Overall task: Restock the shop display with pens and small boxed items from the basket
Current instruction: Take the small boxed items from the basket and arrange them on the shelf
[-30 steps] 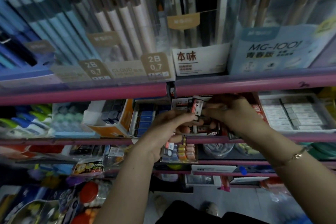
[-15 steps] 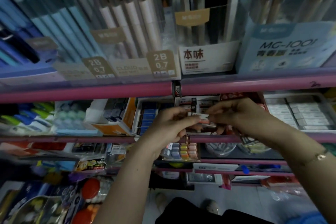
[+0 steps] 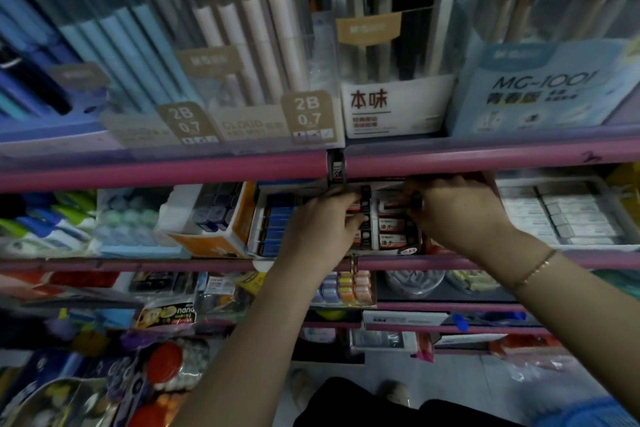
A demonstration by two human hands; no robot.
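The shelf [image 3: 162, 172] with its pink front rail carries a row of trays, and both hands work at the middle one, directly under the rail's joint. That tray [image 3: 398, 250] holds small boxed items [image 3: 393, 224] in red, white and black, stacked flat in columns with their long axes running left to right.

The left hand [image 3: 320, 229] reaches in from below left, fingers curled, and pinches 1 small box [image 3: 363, 205] at the left column. The right hand [image 3: 457, 215] comes from the right, fingers bent down over the right column's far end; whether it grips a box or only steadies the stack I cannot tell.

The open slot seems to lie between the 2 hands, toward the tray's back, so the left hand is nearer and would likely push its box straight in, away from the person. The basket is out of view.
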